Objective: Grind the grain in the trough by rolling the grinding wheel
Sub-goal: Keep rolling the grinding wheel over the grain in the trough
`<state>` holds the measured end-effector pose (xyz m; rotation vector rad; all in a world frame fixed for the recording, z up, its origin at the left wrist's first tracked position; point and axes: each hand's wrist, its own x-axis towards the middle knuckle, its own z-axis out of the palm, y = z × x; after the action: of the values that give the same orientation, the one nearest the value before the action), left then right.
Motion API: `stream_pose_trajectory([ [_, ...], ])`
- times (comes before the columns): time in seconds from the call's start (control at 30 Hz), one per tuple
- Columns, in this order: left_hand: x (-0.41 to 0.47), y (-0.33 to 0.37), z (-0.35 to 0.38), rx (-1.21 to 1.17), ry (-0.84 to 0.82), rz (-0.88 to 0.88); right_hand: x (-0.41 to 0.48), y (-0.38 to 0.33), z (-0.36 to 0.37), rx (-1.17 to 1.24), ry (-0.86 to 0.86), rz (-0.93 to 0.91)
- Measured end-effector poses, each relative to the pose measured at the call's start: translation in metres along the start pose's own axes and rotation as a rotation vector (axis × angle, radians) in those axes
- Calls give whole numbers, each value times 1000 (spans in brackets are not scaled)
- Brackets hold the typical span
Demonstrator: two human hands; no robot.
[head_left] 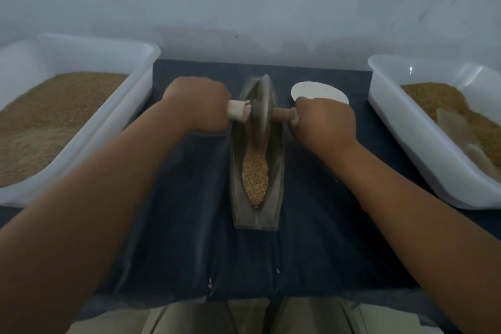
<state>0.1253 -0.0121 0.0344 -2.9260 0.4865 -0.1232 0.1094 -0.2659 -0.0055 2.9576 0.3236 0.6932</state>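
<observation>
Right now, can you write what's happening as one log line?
left hand: grips axle handle | right hand: grips other handle | grinding wheel: far half of trough | grain: piled near end

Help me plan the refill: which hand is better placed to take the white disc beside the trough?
The right hand. It grips the axle end directly in front of the white disc, which lies right of the trough. The left hand is across the grinding wheel.

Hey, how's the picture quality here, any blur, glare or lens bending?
Head view: dim, bluish light; wide-angle bending curves the left tub and right tub; a small glare spot on the right tub's wall; both forearms smeared near the frame edges; the grain stays fairly sharp.
</observation>
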Motion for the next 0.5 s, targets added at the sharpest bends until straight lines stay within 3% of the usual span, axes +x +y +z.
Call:
stream_pose_trajectory([
  [0.1, -32, -1, 4, -17, -40, 65, -44, 0, -13, 9, 33, -61],
  [0.27, -66, 0, 7, 99, 212, 275, -95, 5, -24, 28, 34, -61],
  [0.5, -2, -7, 15, -89, 48, -25, 13, 2, -3, -82, 40, -37],
])
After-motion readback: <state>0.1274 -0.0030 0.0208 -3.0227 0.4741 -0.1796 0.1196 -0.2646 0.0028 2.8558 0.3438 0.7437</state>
